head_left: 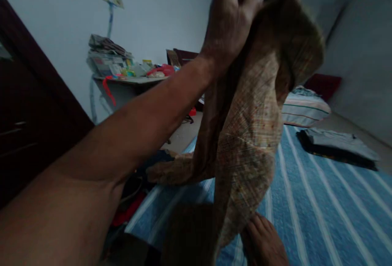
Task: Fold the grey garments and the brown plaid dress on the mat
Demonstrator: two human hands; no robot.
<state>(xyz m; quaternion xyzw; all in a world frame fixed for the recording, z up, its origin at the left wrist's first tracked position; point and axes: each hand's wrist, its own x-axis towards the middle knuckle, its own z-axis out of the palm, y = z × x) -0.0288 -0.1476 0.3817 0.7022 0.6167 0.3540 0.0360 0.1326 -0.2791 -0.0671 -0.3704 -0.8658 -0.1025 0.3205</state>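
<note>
My left hand (pixel 229 25) is raised high at the top of the view, its fingers closed on the upper edge of a brownish plaid garment (pixel 251 135). The garment hangs down from it in folds, and one part trails onto the blue striped bed sheet (pixel 321 213). My right hand (pixel 263 239) is low at the bottom edge, fingers curled against the garment's lower end. My left forearm crosses the view from the lower left.
A folded dark grey garment (pixel 337 147) lies on the sheet at the right, with a striped pillow (pixel 303 109) and a dark red cushion (pixel 324 84) behind it. A cluttered table (pixel 128 74) stands against the back wall. A dark wooden cabinet (pixel 30 115) is on the left.
</note>
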